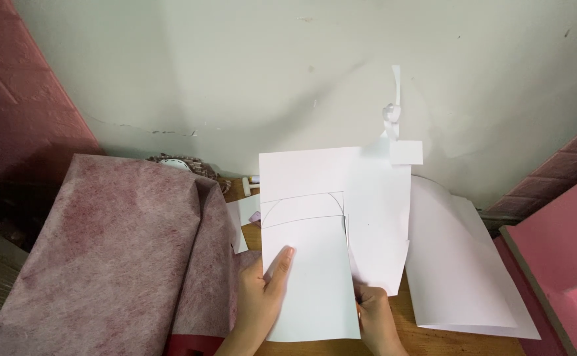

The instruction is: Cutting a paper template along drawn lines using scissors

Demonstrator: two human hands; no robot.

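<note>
I hold a white sheet upright over a wooden tabletop. A pencilled arc and straight lines are drawn on it. A long slit runs up from its lower edge, with a thin dark sliver at its top. My left hand grips the lower left flap, thumb flat on the front. My right hand is curled at the lower edge of the right flap, its fingers partly hidden behind the paper. Whether it also holds a tool, I cannot tell.
A mottled maroon fabric covers the left side. More white sheets lie curled at the right, and a curled paper strip hangs on the pale wall. A pink board stands at the far right. Small paper scraps lie by the fabric.
</note>
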